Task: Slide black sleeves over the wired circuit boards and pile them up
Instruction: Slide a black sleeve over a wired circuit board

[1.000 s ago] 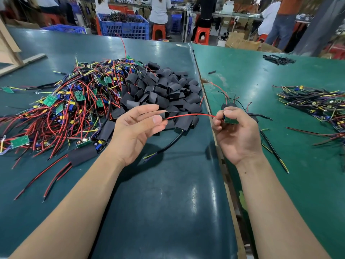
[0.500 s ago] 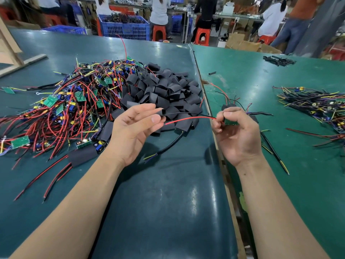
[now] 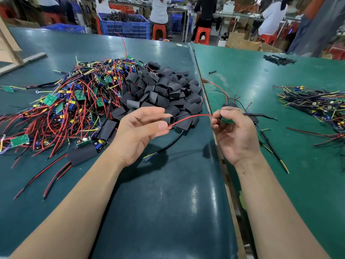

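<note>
My right hand (image 3: 233,131) grips a small green circuit board (image 3: 227,120). Its red and black wires (image 3: 190,117) stretch left to my left hand (image 3: 141,131). That hand pinches a black sleeve (image 3: 169,119) with the wire ends at its mouth. A heap of loose black sleeves (image 3: 164,90) lies just beyond my hands. To the left is a big tangle of wired boards (image 3: 65,109) with red and black leads. A few sleeved boards (image 3: 250,113) lie on the table behind my right hand.
A seam (image 3: 214,128) splits the dark green table (image 3: 158,202) from the lighter green table (image 3: 308,184). Another bundle of wired parts (image 3: 317,107) lies at far right. A black cable with yellow tips (image 3: 168,144) lies under my hands. People and blue crates (image 3: 125,27) stand beyond the table.
The wires between my hands have sagged a little and their ends have come to the sleeve in my left fingers. Both hands stay almost in place.
</note>
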`<state>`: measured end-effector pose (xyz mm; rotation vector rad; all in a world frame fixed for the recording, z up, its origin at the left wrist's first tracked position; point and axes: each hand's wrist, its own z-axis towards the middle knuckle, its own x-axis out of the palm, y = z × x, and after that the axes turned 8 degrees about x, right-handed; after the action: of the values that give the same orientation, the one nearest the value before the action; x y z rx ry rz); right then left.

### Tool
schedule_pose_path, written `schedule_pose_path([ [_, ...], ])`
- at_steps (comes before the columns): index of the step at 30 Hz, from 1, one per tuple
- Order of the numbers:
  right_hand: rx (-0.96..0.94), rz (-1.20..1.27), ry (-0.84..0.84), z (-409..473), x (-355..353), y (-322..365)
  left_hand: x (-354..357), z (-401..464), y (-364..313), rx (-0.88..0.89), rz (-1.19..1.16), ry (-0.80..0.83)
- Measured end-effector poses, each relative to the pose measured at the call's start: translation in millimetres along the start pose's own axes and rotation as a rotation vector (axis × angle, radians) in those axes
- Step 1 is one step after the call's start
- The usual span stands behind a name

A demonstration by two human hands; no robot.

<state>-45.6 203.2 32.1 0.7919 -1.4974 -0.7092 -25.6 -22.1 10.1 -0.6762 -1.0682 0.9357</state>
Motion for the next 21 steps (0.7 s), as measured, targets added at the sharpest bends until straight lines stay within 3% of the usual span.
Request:
schedule_pose_path([
  [13,0.12,0.188,0.003,-2.7,2.3,4.6,0.2,-0.3,0.9,-0.006,-0.009,-0.007],
  [21,0.193,0.179,-0.002,-1.4,2.4,4.1,-0.9,0.7,1.3,0.002,-0.015,-0.007],
])
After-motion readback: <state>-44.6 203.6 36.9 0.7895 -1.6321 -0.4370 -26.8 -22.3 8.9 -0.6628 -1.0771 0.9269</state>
